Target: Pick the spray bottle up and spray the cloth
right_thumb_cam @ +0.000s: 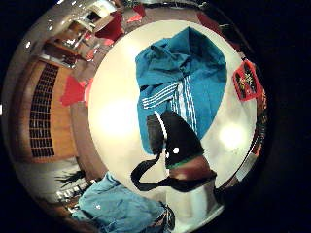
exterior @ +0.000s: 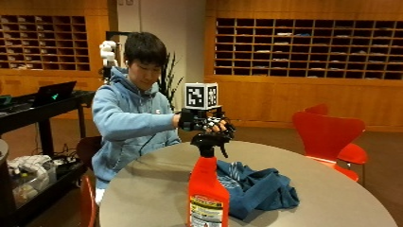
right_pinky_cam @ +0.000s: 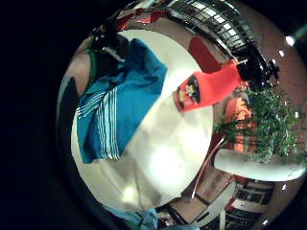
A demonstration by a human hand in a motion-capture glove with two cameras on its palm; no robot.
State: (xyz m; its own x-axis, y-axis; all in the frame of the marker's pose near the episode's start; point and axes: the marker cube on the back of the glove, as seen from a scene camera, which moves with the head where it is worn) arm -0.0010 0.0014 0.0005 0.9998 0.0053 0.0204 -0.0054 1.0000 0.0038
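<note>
A red spray bottle (exterior: 207,194) with a black trigger head stands upright at the near side of the round table (exterior: 340,189). A crumpled blue cloth (exterior: 258,187) with white stripes lies just to its right. My gloved right hand (exterior: 205,122) hangs in the air above the table's far side, behind the bottle's head, with fingers relaxed and holding nothing. The little finger side palm view looks down on the cloth (right_pinky_cam: 120,105) and the bottle (right_pinky_cam: 206,88) beside it. In the thumb side palm view the cloth (right_thumb_cam: 184,82) lies below my thumb (right_thumb_cam: 177,141), with the bottle's label (right_thumb_cam: 248,80) at the table's rim.
Red chairs (exterior: 327,135) stand at the table's right. A black cart (exterior: 38,109) with a laptop is to the left of the person. A potted plant (right_pinky_cam: 268,120) stands beyond the table's edge.
</note>
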